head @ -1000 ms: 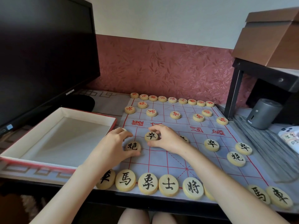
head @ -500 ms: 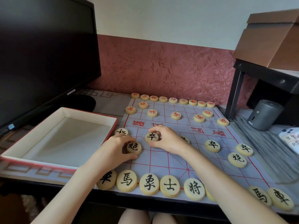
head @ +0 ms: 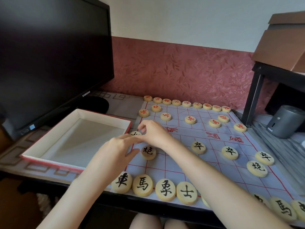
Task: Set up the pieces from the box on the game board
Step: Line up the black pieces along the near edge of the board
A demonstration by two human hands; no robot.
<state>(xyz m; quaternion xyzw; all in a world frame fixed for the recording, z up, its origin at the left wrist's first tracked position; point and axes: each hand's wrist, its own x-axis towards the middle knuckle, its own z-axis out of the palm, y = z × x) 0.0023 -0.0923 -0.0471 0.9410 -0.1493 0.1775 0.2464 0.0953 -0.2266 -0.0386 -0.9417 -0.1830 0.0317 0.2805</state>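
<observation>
Pieces [head: 198,147] crowd the board [head: 231,174]. Your left hand [head: 115,151] lies straight-fingered, cannon piece [head: 148,152] beside its thumb; your right hand [head: 155,134] curls, grip impossible to tell.

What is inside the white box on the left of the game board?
Inside the box only a pale bare floor and white walls show; nothing lies there. The left hand covers its near right corner.

The game board [head: 189,133] is pale blue-grey with a red grid and red writing. Cream black-lettered pieces [head: 198,147]; cream red-lettered pieces [head: 190,119]. Box [head: 52,138] white, red-edged. Wall [head: 181,71] maroon, leaf-patterned.
</observation>
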